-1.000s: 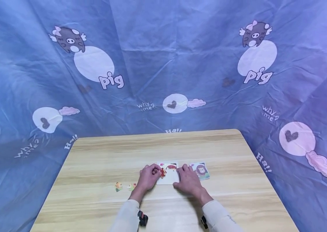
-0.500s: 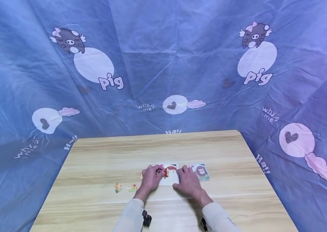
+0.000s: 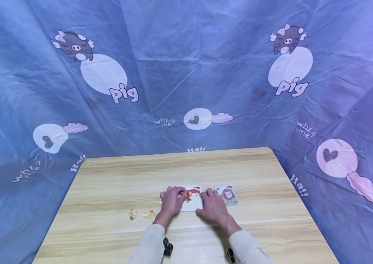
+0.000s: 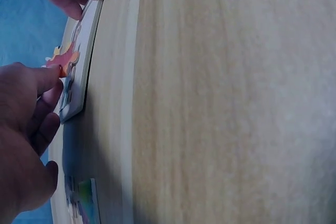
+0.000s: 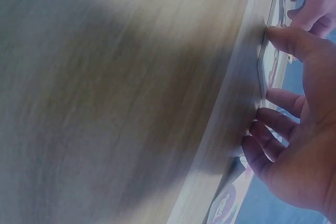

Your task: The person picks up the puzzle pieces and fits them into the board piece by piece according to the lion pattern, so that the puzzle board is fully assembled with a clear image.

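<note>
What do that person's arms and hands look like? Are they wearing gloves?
No gloves: the left hand and right hand are bare. The left sleeve and right sleeve are long and creamy white. The right one has a small greyish marking, too tiny to read. There's a chunky black gadget by the left wrist, and part of another black one by the right.

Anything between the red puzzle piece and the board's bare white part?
Nothing visible: the left hand pinches the red puzzle piece beside the bare white part of the puzzle board, and the right hand is off it, at the right edge.
</note>
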A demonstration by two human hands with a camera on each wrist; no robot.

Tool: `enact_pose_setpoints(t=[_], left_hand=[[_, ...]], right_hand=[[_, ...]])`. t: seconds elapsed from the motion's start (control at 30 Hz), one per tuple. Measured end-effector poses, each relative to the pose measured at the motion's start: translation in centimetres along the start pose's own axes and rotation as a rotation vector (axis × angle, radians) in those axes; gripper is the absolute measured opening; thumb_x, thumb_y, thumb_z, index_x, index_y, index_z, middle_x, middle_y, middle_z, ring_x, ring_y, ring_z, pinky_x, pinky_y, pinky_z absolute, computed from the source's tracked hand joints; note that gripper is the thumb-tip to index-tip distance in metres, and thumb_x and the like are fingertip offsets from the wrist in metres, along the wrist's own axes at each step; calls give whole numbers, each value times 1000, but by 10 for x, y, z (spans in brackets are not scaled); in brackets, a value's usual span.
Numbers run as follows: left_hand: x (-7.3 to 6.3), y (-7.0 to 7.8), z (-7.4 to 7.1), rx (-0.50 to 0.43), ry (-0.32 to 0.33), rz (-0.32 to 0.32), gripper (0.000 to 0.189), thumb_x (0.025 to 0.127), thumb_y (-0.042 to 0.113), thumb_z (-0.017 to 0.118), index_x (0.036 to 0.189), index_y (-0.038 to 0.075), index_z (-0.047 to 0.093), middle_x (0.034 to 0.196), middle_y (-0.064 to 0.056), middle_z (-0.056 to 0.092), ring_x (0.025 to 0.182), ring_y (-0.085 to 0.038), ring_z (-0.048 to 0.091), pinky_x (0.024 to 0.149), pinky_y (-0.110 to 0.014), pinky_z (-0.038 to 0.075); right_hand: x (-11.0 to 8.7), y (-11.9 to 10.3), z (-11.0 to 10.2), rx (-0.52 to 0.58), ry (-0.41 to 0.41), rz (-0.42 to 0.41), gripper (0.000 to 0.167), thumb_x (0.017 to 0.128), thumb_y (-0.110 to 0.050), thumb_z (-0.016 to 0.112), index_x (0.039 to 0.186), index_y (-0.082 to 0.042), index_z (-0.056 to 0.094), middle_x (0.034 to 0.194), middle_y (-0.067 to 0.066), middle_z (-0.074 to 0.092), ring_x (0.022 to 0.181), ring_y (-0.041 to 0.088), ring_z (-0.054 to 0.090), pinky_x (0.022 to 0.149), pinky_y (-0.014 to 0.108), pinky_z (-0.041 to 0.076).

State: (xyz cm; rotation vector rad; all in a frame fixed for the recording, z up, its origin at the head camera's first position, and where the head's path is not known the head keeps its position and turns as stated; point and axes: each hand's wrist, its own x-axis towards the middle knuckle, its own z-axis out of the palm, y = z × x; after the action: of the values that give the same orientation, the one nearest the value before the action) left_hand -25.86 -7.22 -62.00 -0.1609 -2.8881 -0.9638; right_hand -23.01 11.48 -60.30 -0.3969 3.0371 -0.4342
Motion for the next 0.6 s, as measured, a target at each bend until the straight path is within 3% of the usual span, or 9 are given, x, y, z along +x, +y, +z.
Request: enact_pose_setpoints(t=[0.17,0.3,0.6], left_hand=[[-1,-2,-1,23,-7,-8,23,85,33,70,106,24,71,100,6,70,94,-15,55,82,-40,33],[-2,-2,-4,9,-6,44,29,83,35,71,110,23,70,110,2,66,102,-19,54,84,-42,33],[-3,-7,-4,123,-110,126,35,84,42,67,118,33,66,138,-2,51,120,-26,47,89,-49,33]], right_hand=[[0,-1,-1,-4,-7,-1,70,70,-51,75,124,-8,59,103,5,51,92,22,48,82,38,44],[1,0,-1,-3,-5,6,70,70,-50,75,124,-8,59,103,5,51,91,22,47,81,38,44],[0,0,-2,22,-4,11,68,70,-49,75,122,-8,60,102,5,51,91,21,47,80,39,44]])
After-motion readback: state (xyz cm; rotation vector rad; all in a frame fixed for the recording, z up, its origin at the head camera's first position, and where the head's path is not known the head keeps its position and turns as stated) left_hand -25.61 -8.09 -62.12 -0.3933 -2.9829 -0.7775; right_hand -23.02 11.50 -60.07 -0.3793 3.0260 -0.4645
